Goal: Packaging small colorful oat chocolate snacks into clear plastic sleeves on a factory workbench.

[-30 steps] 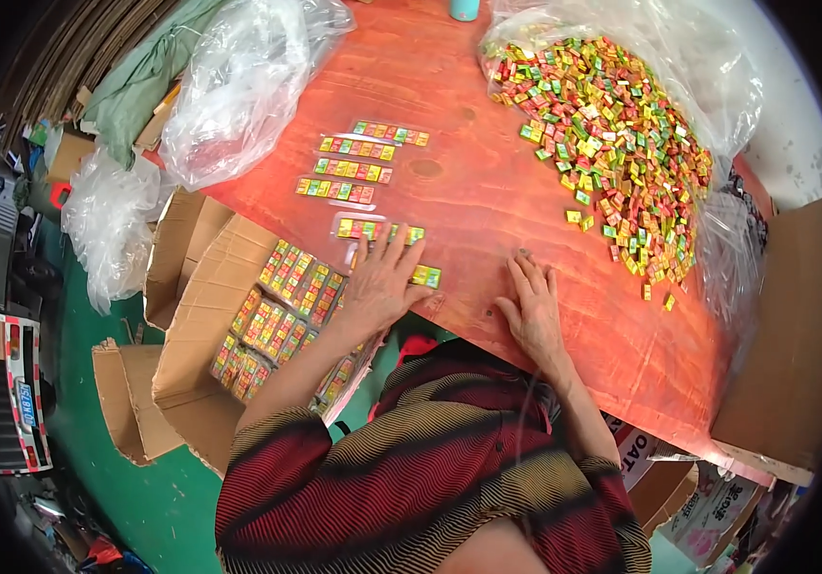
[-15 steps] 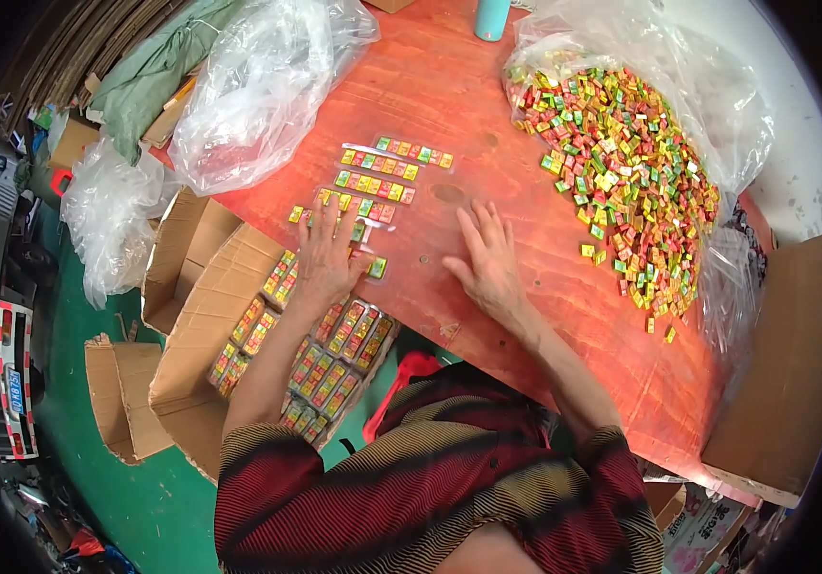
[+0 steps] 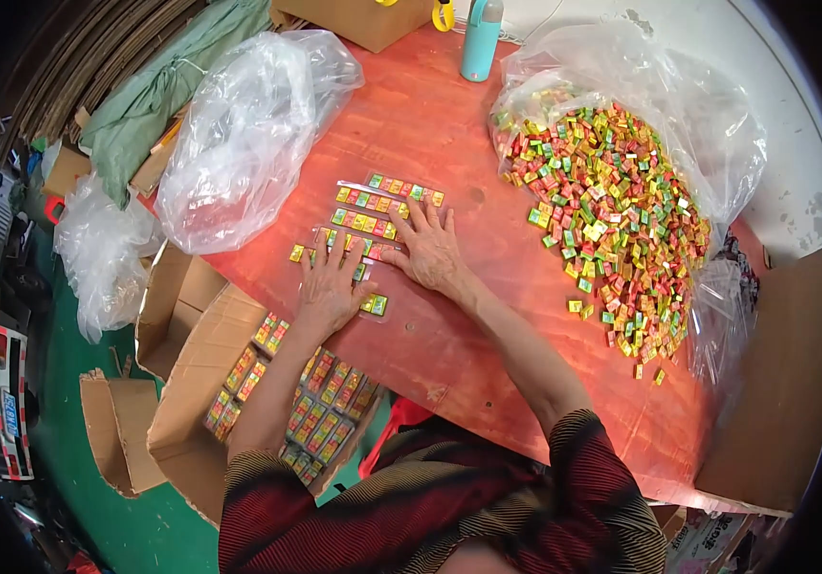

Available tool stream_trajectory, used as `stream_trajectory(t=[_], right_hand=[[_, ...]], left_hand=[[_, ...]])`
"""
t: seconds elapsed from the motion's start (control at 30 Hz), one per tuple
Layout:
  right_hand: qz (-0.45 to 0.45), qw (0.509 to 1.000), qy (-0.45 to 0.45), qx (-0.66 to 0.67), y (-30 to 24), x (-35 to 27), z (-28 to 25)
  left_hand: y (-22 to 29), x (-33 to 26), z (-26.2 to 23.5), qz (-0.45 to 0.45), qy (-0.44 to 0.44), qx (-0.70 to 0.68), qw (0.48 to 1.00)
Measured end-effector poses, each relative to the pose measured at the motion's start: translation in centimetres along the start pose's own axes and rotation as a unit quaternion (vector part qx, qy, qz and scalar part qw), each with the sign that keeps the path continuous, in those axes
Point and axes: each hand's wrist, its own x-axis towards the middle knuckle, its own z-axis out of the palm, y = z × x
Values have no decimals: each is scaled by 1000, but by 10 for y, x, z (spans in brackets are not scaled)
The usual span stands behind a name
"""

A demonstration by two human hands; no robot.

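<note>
Right hand (image 3: 433,260) moved toward left hand (image 3: 328,295); packet strips (image 3: 363,222) partly under their spread fingers (image 3: 336,253).

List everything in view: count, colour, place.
Loose blocks: countless, mostly red, yellow and green, heaped on table's right
Block rows: several, same colours, mid-table
Table: one, red, centre
Bottle: one, turquoise, table's far edge
Far box: one, brown, table's far edge
Plastic bags: at least three, clear, around heap and at left
Sheet: one, green, upper left
Filled carton: one, brown, lower left, holding more rows
Smaller carton: one, brown, left of it
Cardboard: one large piece, brown, right
Vehicle: one, partly visible, dark with white and red, far left
Floor: green, left
Left hand: one, bare, over near rows
Right hand: one, bare, at rows' right ends
</note>
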Motion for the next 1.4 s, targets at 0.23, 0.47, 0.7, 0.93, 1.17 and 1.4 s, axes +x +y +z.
stream_trajectory(t=[0.23, 0.47, 0.7, 0.93, 1.17, 1.4], right_hand=[[-15, 1000, 17, 14, 46, 41, -2], [-18, 1000, 11, 18, 83, 97, 0], [-31, 999, 10, 18, 104, 141, 1], [-208, 925, 299, 105, 108, 151, 13], [-78, 970, 154, 172, 42, 14, -38], [162, 964, 195, 76, 47, -241, -125]], left_hand=[[4, 62, 16, 2, 57, -6, 998], [-14, 127, 24, 1, 89, 5, 996], [-22, 151, 28, 0, 155, 14, 988], [-43, 165, 24, 103, 236, 58, 965], [-84, 174, 42, 76, 266, 130, 952], [-73, 170, 37, 101, 394, 114, 906]])
